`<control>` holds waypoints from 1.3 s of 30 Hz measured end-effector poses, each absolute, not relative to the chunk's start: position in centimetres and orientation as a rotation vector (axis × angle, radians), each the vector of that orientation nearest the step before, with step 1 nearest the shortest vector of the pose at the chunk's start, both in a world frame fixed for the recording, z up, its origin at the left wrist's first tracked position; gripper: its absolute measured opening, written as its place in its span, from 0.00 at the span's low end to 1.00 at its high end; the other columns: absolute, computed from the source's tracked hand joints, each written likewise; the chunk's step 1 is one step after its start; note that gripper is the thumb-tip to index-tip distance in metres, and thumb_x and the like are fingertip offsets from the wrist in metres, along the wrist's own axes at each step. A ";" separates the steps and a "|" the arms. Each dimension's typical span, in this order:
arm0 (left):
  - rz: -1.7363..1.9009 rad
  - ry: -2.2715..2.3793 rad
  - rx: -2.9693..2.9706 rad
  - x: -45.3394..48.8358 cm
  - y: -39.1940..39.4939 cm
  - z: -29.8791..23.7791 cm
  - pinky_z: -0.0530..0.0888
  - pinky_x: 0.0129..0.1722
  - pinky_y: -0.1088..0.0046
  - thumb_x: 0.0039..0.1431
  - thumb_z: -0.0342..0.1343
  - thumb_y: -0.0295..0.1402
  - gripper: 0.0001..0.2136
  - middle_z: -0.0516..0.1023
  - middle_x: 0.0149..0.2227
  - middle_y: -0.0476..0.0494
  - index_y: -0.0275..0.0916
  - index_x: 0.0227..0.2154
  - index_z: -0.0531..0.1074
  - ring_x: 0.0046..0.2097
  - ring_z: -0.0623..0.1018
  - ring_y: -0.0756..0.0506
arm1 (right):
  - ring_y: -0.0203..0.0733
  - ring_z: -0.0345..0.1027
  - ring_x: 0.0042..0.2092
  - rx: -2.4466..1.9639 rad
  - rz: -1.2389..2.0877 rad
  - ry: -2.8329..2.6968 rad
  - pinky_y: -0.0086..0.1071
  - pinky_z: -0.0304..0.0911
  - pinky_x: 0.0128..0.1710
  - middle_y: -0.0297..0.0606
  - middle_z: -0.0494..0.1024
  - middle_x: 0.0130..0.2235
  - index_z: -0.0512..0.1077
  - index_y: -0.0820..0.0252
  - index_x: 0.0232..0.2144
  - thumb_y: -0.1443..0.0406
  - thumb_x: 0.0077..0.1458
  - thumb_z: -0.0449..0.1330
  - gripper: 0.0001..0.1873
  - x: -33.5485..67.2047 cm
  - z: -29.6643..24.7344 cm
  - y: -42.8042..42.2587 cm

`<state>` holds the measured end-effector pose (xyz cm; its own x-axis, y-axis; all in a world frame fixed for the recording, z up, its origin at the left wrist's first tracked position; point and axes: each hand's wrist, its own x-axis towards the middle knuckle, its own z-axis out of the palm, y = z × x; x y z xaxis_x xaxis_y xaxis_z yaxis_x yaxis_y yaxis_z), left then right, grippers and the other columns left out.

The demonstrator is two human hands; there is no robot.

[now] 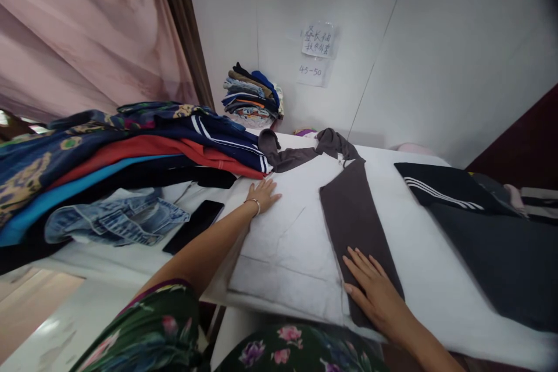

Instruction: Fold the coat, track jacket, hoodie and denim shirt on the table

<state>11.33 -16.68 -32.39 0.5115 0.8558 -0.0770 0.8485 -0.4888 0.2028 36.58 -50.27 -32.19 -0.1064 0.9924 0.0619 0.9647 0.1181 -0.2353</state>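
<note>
My left hand [262, 197] lies flat, fingers spread, on the upper left edge of a white sheet or board [288, 244] with faint creases; I cannot tell which it is. A dark brown garment [355, 209] shows along the right side of the white piece as a long, smooth, folded panel. More of its cloth [296, 157] lies bunched at the far end. My right hand [370, 288] rests palm down near the panel's front end, fingers stretched out and slightly apart. Neither hand grips anything.
To the left are a heap of clothes [196, 148], a denim piece [117, 218] and a black phone-like slab [196, 224]. A folded stack [253, 96] stands at the back. Dark striped clothing [475, 232] lies right on the white table [418, 244]. Handwritten papers [318, 40] hang on the wall.
</note>
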 end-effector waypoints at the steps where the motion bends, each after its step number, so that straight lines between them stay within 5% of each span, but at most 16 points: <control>1: 0.051 1.462 2.537 11.4 -16.8 -32.4 0.45 0.64 0.44 0.64 0.38 0.50 0.28 0.47 0.70 0.42 0.43 0.64 0.55 0.69 0.47 0.38 | 0.52 0.48 0.67 -1.936 0.233 -2.181 0.55 0.51 0.63 0.39 0.53 0.67 0.53 0.51 0.65 0.52 0.64 0.48 0.30 36.7 -31.6 -50.0; 8: 0.087 1.465 2.540 11.5 -17.7 -32.3 0.47 0.64 0.45 0.65 0.42 0.47 0.26 0.50 0.69 0.42 0.45 0.63 0.57 0.69 0.49 0.38 | 0.48 0.35 0.70 -1.898 -0.013 -2.048 0.55 0.40 0.66 0.38 0.46 0.69 0.49 0.52 0.67 0.52 0.65 0.44 0.31 38.0 -29.1 -43.4; 13: 0.168 1.464 2.543 11.2 -17.6 -31.3 0.57 0.62 0.49 0.62 0.51 0.44 0.23 0.60 0.65 0.40 0.42 0.58 0.66 0.65 0.59 0.34 | 0.54 0.43 0.68 -2.074 0.070 -2.082 0.56 0.46 0.64 0.44 0.52 0.67 0.58 0.58 0.63 0.48 0.63 0.45 0.33 38.4 -33.4 -40.1; 19: 0.440 1.539 2.587 13.3 -14.6 -27.2 0.67 0.55 0.61 0.62 0.51 0.37 0.15 0.73 0.55 0.40 0.41 0.48 0.73 0.57 0.71 0.39 | 0.54 0.46 0.67 -2.041 -0.038 -2.102 0.55 0.49 0.63 0.39 0.52 0.67 0.59 0.51 0.63 0.45 0.62 0.45 0.32 38.9 -36.4 -40.3; 27: 0.625 1.914 2.372 15.4 -5.7 -22.3 0.67 0.55 0.58 0.60 0.52 0.33 0.14 0.70 0.55 0.32 0.35 0.47 0.71 0.58 0.68 0.36 | 0.56 0.47 0.67 -2.015 -0.044 -2.095 0.57 0.50 0.63 0.37 0.51 0.67 0.57 0.47 0.63 0.47 0.61 0.49 0.31 39.5 -37.6 -40.1; 39: 0.541 2.030 1.941 15.9 0.9 -22.6 0.73 0.45 0.63 0.58 0.54 0.36 0.17 0.78 0.47 0.24 0.31 0.47 0.73 0.51 0.77 0.35 | 0.56 0.47 0.66 -2.003 0.048 -2.115 0.59 0.52 0.61 0.34 0.48 0.68 0.48 0.39 0.65 0.50 0.61 0.51 0.32 39.6 -37.2 -40.2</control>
